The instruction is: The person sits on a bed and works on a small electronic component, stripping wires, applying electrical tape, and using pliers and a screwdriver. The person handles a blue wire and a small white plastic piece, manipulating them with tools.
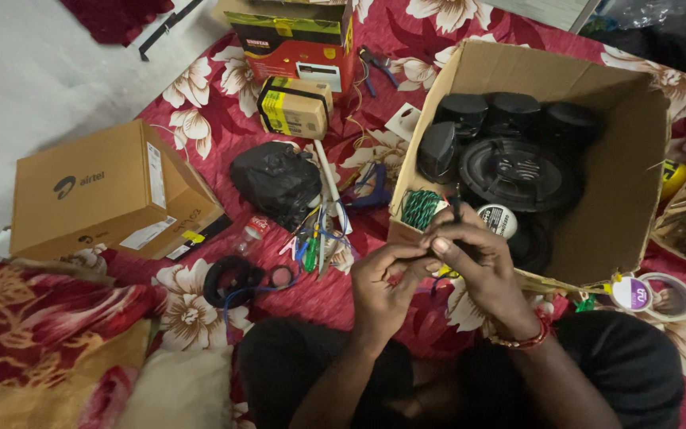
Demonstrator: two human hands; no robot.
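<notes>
Both hands meet just in front of the open cardboard box (625,171): left hand (383,286) and right hand (478,266) have fingertips pressed together, pinching a small dark part (452,213) between them; too small to identify. Box holds black speakers (518,171), a green-white wire spool (420,208) and a tape roll (499,220). Loose screwdrivers (315,242) lie left of the hands on the red floral cloth (216,119), tape rolls (651,294) right.

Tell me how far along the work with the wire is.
Already unpacked: loose wires and pliers lie on the floral cloth. In hand: left hand and right hand pinch a small dark piece together, too small to identify. Left: the speakers sit in the cardboard box, untouched.
</notes>
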